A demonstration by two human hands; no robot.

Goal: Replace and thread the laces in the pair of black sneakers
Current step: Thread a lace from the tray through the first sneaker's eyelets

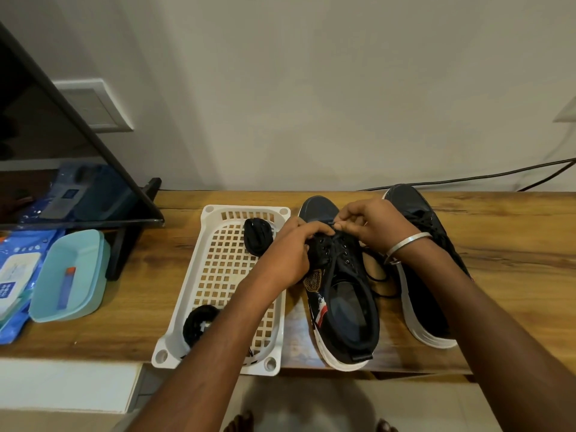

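- Two containers stand on the wooden table (498, 232) in the head view: a white lattice basket (218, 275) near the middle and a pale blue tub (71, 275) to its left.
- Inside the basket lie two coiled bundles of black lace: the far bundle (257, 236) at the basket's far right corner, the near bundle (198, 322) at its near left, partly hidden by the left forearm.
- Inside the tub lies one small blue stick with an orange tip (65, 288); what it is cannot be told.
- Left of the tub, touching it, lies a blue wipes packet (15, 275); behind both, a dark screen (62, 151) leans on its stand.
- Just right of the basket stands the near sneaker (339, 294), black with a white sole, toe toward the wall, heel at the table's front edge.
- Right of it stands the second sneaker (417, 260), tipped onto its side with its white sole facing the near sneaker; its lacing is in place.
- The left hand (290, 254) rests over the left side of the near sneaker's eyelet rows, fingers curled and gripping the upper there.
- The right hand (374, 226), a metal bangle (405, 244) on its wrist, is above the far end of the eyelets, thumb and forefinger pinching a black lace (333, 227) at its tip.
- Loose lace trails on the table between the two sneakers, beneath the right wrist.
- A black cable (467, 177) runs along the wall behind the table.
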